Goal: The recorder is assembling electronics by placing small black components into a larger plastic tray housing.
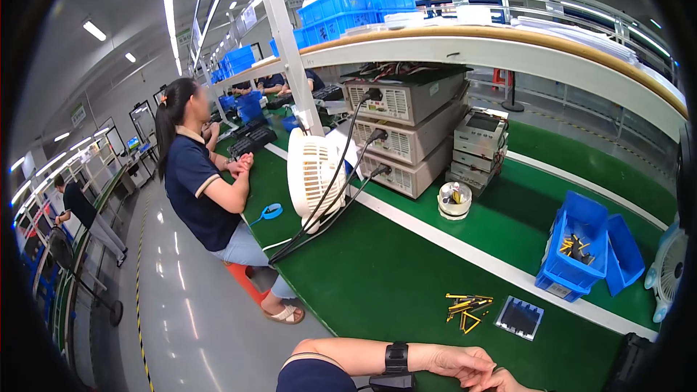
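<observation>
My left hand [465,364], with a black band on its wrist, is at the bottom edge with its fingers curled and pressed together. My right hand [508,380] meets its fingertips and is mostly cut off by the lower edge. Anything between the fingers is too small or hidden to make out. Beyond the hands on the green table mat [392,261] lies a loose pile of yellow-and-black strips [466,308]. Right of the pile is a flat clear tray with dark pieces [520,318]. A black object [392,382] shows below my left wrist.
Blue bins [573,247] with yellow and dark parts stand at right, near a fan [666,272]. A white fan [314,181] with cables, stacked metal instruments [406,131] and a white tub [454,200] stand farther back. A co-worker [207,167] sits at left.
</observation>
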`<state>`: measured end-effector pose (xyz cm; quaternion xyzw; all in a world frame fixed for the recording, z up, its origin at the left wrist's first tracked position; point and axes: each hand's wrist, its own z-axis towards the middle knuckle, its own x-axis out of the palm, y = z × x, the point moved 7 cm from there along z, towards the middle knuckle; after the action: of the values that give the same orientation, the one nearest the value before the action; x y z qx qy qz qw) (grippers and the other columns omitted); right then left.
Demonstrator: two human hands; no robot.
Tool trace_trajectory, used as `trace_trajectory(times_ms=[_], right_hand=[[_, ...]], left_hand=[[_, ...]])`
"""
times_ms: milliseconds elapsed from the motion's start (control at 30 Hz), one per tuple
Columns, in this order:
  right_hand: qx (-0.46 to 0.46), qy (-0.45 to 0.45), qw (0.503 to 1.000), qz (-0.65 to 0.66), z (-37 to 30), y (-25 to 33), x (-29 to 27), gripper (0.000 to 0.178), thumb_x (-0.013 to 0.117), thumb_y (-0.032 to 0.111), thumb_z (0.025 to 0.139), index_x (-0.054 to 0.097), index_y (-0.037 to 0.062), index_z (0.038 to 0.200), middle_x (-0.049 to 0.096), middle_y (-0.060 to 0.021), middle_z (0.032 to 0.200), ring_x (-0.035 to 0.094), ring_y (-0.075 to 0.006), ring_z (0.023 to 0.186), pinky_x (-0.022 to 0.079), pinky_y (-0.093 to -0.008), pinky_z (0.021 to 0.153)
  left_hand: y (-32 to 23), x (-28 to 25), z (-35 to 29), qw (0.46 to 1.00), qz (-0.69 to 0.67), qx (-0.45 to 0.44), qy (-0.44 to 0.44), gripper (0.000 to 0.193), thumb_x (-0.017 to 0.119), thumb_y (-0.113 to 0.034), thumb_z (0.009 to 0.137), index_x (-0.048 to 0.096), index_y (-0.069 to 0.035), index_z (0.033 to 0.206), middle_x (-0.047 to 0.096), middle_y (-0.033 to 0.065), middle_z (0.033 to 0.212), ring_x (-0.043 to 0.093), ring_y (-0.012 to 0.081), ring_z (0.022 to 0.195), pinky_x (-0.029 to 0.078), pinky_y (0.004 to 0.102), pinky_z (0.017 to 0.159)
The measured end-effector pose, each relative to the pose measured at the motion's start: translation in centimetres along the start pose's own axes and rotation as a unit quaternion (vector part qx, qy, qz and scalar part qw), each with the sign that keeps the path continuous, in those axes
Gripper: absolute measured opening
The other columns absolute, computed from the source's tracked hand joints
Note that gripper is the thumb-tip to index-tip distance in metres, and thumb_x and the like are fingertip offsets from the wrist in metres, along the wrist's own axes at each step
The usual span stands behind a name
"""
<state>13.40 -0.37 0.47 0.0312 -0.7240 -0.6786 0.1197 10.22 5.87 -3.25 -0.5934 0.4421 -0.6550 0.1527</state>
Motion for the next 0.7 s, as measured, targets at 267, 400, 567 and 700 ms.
trace_trajectory(times_ms=[267,400,567,700], right_hand=[[-0.063,-0.068,0.986,-0.138,0.5,0.6,-0.7,0.009,0.065,0.004,0.082,0.067,-0.0015,0.075,0.064,-0.0081,0.067,0.061,-0.0114,0.053,0.046,-0.0226,0.048],[-0.073,-0.062,0.984,-0.148,0.6,0.7,-0.5,0.01,0.067,0.005,0.081,0.067,-0.0002,0.073,0.063,-0.0057,0.064,0.059,-0.0103,0.05,0.043,-0.022,0.046],[-0.112,-0.061,0.973,-0.191,0.3,1.7,-0.5,0.011,0.069,0.008,0.08,0.068,0.0023,0.071,0.061,-0.0032,0.057,0.054,-0.0088,0.046,0.039,-0.022,0.044],[-0.135,-0.04,0.965,-0.221,0.3,2.3,-0.8,0.013,0.069,0.011,0.08,0.068,0.003,0.07,0.061,-0.0033,0.054,0.052,-0.0081,0.043,0.038,-0.0222,0.042]], left_hand=[[-0.4,-1.2,0.7,1.0,-0.02,0.019,-0.014,0.042,0.055,-0.04,0.092,0.055,-0.006,0.066,0.047,-0.0032,0.059,0.046,0.0057,0.052,0.033,0.0188,0.048],[-0.4,-0.8,0.4,1.0,-0.001,0.008,-0.008,0.04,0.056,-0.038,0.091,0.055,-0.007,0.065,0.047,-0.0035,0.057,0.045,0.0049,0.051,0.03,0.0188,0.047],[-0.4,-0.6,0.8,1.0,0.026,0.01,0.015,0.035,0.055,-0.035,0.093,0.056,-0.008,0.071,0.049,-0.0026,0.053,0.043,0.004,0.045,0.03,0.0183,0.043],[-0.7,-0.2,0.1,0.998,0.061,-0.017,0.02,0.034,0.057,-0.033,0.092,0.058,-0.006,0.071,0.05,-0.0031,0.057,0.044,0.0028,0.05,0.03,0.0182,0.047]])
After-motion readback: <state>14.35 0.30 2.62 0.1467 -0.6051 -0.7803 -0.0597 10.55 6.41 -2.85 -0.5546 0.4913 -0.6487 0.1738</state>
